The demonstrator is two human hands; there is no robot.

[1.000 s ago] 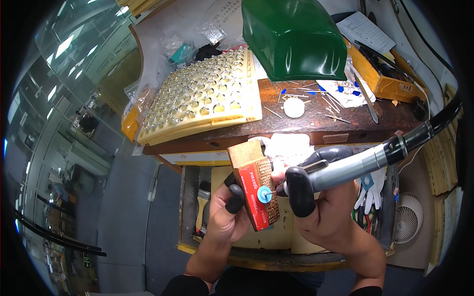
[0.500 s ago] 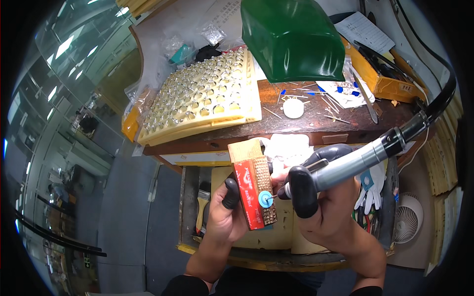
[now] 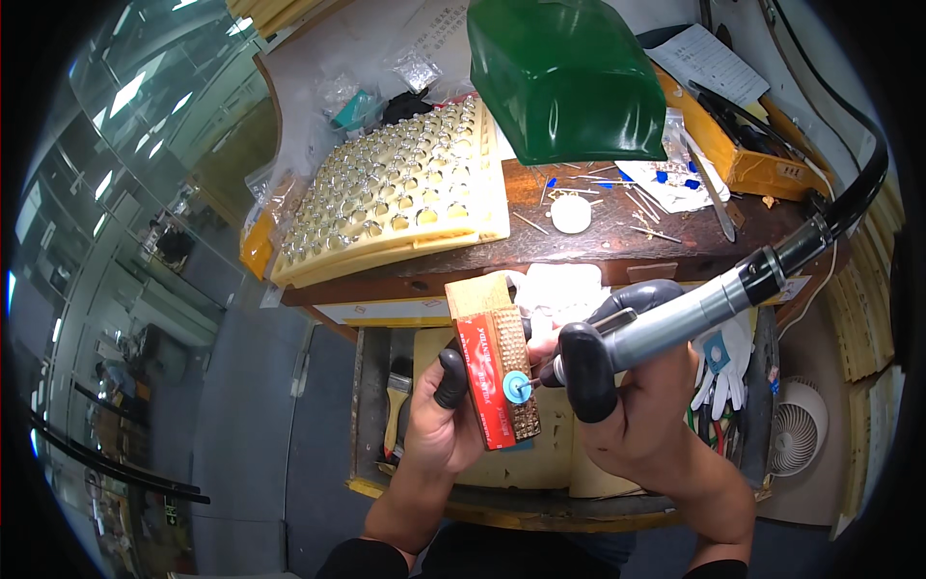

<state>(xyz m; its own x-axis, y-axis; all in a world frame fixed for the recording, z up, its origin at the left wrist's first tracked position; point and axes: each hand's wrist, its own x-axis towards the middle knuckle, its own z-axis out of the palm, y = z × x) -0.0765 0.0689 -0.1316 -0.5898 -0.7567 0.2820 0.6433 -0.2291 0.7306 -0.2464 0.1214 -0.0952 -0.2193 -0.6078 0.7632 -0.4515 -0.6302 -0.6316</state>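
Observation:
My left hand (image 3: pixel 439 425), with black finger cots, grips a wooden block (image 3: pixel 478 292) upright by its left side. Red tape (image 3: pixel 485 386) covers one face; beside it, a face (image 3: pixel 508 333) bears close rows of small metallic bumps. My right hand (image 3: pixel 641 415), also in black finger cots, is closed round a grey rotary-tool handpiece (image 3: pixel 675 326). A small blue polishing disc (image 3: pixel 517 388) on its thin shank lies against the bumpy face near the edge of the tape. The fingers behind the block are mostly hidden.
Above my hands, a green plastic hood (image 3: pixel 569 87) overhangs the wooden bench (image 3: pixel 617 246). A cream tray (image 3: pixel 386 241) of silvery rings stands left. Loose burrs and a white round piece (image 3: pixel 571 213) lie right. Below is an open drawer (image 3: pixel 540 519) with a brush (image 3: pixel 396 410).
The blue disc has moved very slightly up and left along the bumpy face. The block stays almost still in my left hand.

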